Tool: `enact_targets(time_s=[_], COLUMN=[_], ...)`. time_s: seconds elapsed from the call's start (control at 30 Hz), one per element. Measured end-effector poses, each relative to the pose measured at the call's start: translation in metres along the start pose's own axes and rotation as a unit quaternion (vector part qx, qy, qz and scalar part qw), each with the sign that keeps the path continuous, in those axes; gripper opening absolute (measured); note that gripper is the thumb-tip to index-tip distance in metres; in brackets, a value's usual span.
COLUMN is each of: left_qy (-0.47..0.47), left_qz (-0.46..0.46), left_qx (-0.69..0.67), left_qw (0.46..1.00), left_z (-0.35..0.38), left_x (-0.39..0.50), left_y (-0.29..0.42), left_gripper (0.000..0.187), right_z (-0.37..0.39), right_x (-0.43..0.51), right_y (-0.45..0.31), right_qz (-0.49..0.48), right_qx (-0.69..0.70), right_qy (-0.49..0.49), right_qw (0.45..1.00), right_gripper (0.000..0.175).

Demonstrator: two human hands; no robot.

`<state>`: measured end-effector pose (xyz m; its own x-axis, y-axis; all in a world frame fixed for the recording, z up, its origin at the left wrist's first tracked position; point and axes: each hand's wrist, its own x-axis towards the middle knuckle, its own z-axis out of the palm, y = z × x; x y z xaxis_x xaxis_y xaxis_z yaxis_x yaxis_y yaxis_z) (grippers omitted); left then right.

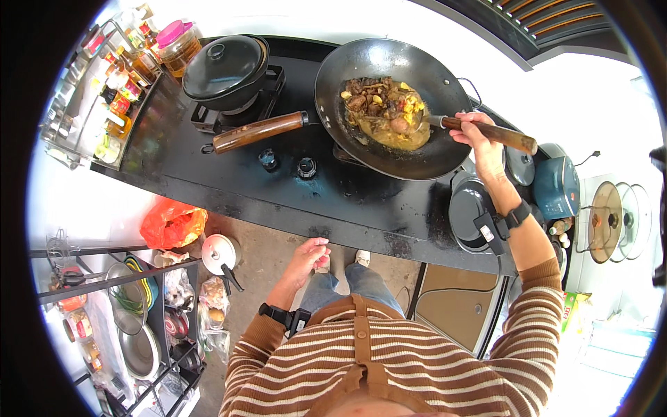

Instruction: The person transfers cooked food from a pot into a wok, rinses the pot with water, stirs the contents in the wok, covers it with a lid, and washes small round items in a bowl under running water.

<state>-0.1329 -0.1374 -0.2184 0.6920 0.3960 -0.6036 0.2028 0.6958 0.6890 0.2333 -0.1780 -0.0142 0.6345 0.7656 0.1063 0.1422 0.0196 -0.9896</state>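
Note:
In my right hand [477,133] is the wooden handle [503,134] of a metal cooking utensil. Its head is partly buried in food, so I cannot tell whether it is a spatula or a ladle. Brown chunks of food [359,99], yellow pieces and a thick tan sauce [401,138] lie in a large dark wok [385,57]. The wok's wooden handle [260,133] points left over the stove. My left hand [308,260] hangs in front of the counter edge, holding nothing, fingers loosely curled but not closed.
A lidded black pot [226,70] sits on the left burner, behind two stove knobs [306,168]. Sauce bottles fill a rack [125,143] at the left. To the right are a grey pan [469,208] and a blue appliance [556,185]. A white pressure cooker [219,253] stands on the floor.

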Motion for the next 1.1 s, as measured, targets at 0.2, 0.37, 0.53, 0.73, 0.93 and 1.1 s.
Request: enact_targets(time_s=[0.2, 0.37, 0.53, 0.73, 0.93, 1.1], left_qy=[-0.001, -0.006, -0.009, -0.007, -0.008, -0.008], left_qz=[-0.002, -0.005, -0.007, 0.001, 0.008, 0.009], left_qx=[0.001, 0.001, 0.002, -0.002, -0.003, -0.001], left_qw=[1.000, 1.000, 1.000, 1.000, 1.000, 1.000], left_z=[0.003, 0.001, -0.001, -0.001, -0.002, -0.001], left_x=[0.003, 0.005, 0.006, 0.008, 0.008, 0.009], left_y=[0.000, -0.001, -0.003, -0.003, -0.003, -0.004], left_gripper=[0.029, 0.028, 0.028, 0.025, 0.023, 0.024], right_z=[0.009, 0.008, 0.004, 0.019, 0.027, 0.025], right_x=[-0.021, -0.040, -0.038, -0.056, -0.054, -0.036], right_y=[-0.029, -0.056, -0.077, -0.079, -0.057, -0.029], right_qz=[-0.236, -0.280, -0.338, -0.331, -0.390, -0.432], right_qx=[-0.284, -0.367, -0.353, -0.368, -0.467, -0.551], right_qy=[-0.148, -0.224, -0.202, -0.390, -0.435, -0.402], right_qw=[0.917, 0.858, 0.849, 0.776, 0.663, 0.591], right_gripper=[0.010, 0.015, 0.018, 0.017, 0.021, 0.016])
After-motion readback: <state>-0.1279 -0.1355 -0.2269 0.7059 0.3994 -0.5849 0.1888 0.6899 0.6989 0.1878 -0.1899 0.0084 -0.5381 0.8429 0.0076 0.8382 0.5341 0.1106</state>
